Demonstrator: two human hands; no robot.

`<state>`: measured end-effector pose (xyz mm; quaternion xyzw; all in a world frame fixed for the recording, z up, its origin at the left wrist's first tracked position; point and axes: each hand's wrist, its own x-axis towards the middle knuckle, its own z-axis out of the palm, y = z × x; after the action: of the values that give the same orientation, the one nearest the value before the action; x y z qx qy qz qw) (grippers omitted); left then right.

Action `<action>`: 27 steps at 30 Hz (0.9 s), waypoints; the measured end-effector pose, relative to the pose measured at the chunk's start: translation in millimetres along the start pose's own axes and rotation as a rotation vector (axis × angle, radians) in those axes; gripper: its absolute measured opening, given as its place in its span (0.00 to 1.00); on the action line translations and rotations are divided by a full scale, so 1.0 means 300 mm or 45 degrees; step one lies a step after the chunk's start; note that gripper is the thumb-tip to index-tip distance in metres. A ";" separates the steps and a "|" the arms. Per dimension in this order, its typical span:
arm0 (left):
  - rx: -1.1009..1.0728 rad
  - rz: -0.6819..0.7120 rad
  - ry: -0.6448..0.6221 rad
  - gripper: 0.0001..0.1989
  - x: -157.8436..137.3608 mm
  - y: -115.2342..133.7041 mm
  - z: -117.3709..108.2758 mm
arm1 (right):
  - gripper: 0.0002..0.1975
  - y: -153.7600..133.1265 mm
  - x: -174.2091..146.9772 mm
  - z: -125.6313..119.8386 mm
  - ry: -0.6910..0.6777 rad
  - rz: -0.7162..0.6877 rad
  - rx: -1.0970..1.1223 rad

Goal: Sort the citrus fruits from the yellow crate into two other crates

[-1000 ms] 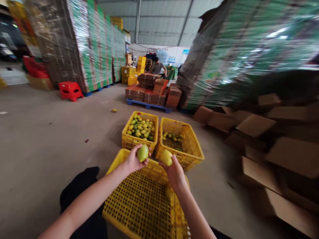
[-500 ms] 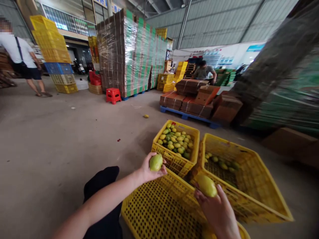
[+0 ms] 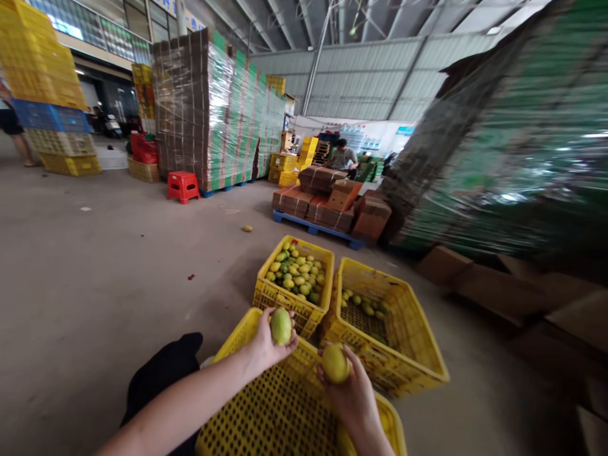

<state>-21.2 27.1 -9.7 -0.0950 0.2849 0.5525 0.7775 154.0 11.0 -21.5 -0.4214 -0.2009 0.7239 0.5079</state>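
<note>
My left hand is wrapped round a greenish-yellow lemon, held above the near yellow crate. In my right hand is a yellower lemon, over the right side of the same crate. The near crate's perforated floor shows between my arms, with some yellow fruit partly hidden below my right wrist. Just beyond my hands, the far left crate is filled with yellow and green lemons. The right crate holds several lemons along its left side.
A loose lemon lies on the floor near a red stool. Flattened cartons sit on a blue pallet, with a person behind. Wrapped stacks and cardboard stand around; another person's legs show far left.
My view has swung right, so the surroundings shift left. Both hands still hold their lemons and are closer together; the right-hand lemon has been turned.
</note>
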 end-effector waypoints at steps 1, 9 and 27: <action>-0.018 0.016 -0.022 0.15 0.004 -0.008 0.010 | 0.17 -0.005 -0.012 0.001 0.013 -0.011 0.022; -0.099 -0.080 -0.203 0.11 -0.006 -0.006 0.076 | 0.13 -0.064 -0.052 -0.097 0.113 -0.086 0.134; 0.462 0.178 -0.658 0.14 -0.075 0.034 0.081 | 0.14 -0.079 -0.102 -0.045 0.031 -0.227 0.217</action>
<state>-27.5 24.0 24.2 0.2084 0.1776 0.5507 0.7885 182.2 -8.9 0.3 -0.3660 -0.1693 0.6852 0.6065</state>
